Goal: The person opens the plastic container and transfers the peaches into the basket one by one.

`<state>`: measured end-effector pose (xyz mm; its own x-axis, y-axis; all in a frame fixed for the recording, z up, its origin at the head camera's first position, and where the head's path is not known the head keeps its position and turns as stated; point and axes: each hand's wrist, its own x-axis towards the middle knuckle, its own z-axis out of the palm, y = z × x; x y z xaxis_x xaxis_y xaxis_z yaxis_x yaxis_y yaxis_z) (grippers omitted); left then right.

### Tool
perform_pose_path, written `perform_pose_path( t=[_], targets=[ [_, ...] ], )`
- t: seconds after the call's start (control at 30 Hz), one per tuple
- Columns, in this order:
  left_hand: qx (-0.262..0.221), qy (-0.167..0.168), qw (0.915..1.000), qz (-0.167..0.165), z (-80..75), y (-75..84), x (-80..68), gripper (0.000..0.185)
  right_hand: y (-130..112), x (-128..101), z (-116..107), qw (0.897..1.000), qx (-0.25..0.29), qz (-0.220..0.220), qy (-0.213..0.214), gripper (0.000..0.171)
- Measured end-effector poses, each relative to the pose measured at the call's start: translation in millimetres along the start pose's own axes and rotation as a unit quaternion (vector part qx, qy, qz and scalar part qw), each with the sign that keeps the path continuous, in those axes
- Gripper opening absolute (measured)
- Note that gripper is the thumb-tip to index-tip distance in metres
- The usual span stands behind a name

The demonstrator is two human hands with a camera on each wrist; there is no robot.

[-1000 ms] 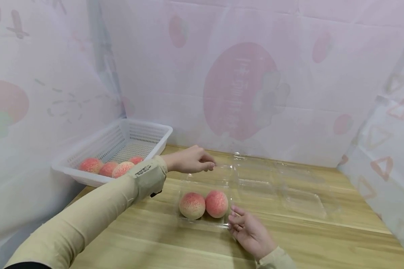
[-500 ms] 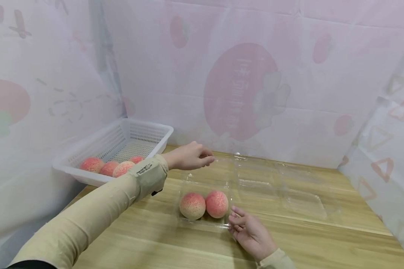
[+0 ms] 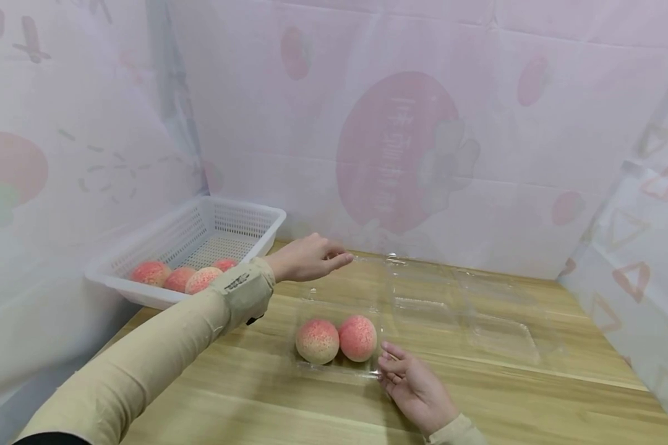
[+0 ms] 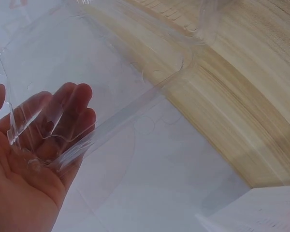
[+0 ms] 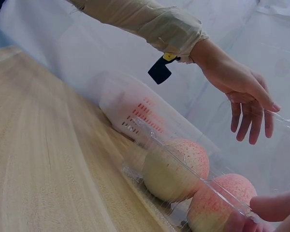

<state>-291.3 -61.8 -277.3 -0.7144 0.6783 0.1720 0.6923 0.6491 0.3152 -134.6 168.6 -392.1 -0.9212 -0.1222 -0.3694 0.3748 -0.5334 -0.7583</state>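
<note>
A clear plastic clamshell box (image 3: 339, 371) stands on the table with its lid raised, holding two pink-and-cream peaches, a left peach (image 3: 317, 341) and a right peach (image 3: 358, 338). At the lid's far edge is my left hand (image 3: 310, 258), its fingers loosely extended. The left wrist view shows the clear lid (image 4: 111, 77) with a corner against the palm, and the fingers show through the plastic. My right hand (image 3: 417, 389) pinches the box's right side near the front corner, thumb at the rim. That thumb (image 5: 275, 207) also shows in the right wrist view.
A white perforated basket (image 3: 267, 232) with several more peaches (image 3: 151, 273) stands at the back left. Right of the box, further clear containers (image 3: 503, 334) lie opened on the wooden table (image 3: 534, 402). Printed cloth (image 3: 289, 154) encloses the back and sides.
My left hand has shifted slightly up and left, and its thumb has straightened away from the fingers. My right hand and the peaches have stayed in place.
</note>
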Motion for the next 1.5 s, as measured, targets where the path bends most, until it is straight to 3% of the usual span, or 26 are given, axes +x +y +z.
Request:
perform_pose_path(
  t=[0.27,0.37,0.53,0.7,0.93,1.1,1.33,1.5],
  targets=[
    [0.013,0.019,0.9997,-0.01,-0.5,-1.5,0.4,0.038,0.1,-0.2,-0.3,1.0,0.006,0.001,-0.005,0.059],
    [0.019,0.047,0.9986,-0.017,-1.6,-0.2,-1.7,0.042,0.2,0.1,-1.1,1.0,0.007,-0.004,-0.009,0.059],
    [0.029,0.123,0.992,-0.008,-2.8,8.9,-11.3,0.053,-0.8,0.7,-2.8,1.0,0.012,-0.006,-0.009,0.06],
    [-0.027,0.17,0.9849,0.013,3.3,24.9,-28.3,0.048,-2.0,1.7,-4.6,1.0,0.01,-0.008,-0.008,0.058],
    [-0.089,0.167,0.982,-0.006,26.0,33.7,-59.9,0.046,-2.6,3.9,-4.1,1.0,0.01,-0.013,-0.005,0.056],
    [-0.157,0.165,0.9735,-0.021,41.9,30.9,-79.8,0.049,-2.7,5.3,-3.5,1.0,0.01,-0.01,-0.003,0.056],
    [-0.219,0.183,0.9575,-0.037,63.0,31.7,-96.4,0.056,-2.5,4.7,-3.4,1.0,0.014,-0.006,0.002,0.055],
    [-0.251,0.169,0.9517,-0.052,75.7,32.7,-104.1,0.059,-3.2,3.7,-3.6,1.0,0.018,-0.004,0.0,0.055]
  ],
)
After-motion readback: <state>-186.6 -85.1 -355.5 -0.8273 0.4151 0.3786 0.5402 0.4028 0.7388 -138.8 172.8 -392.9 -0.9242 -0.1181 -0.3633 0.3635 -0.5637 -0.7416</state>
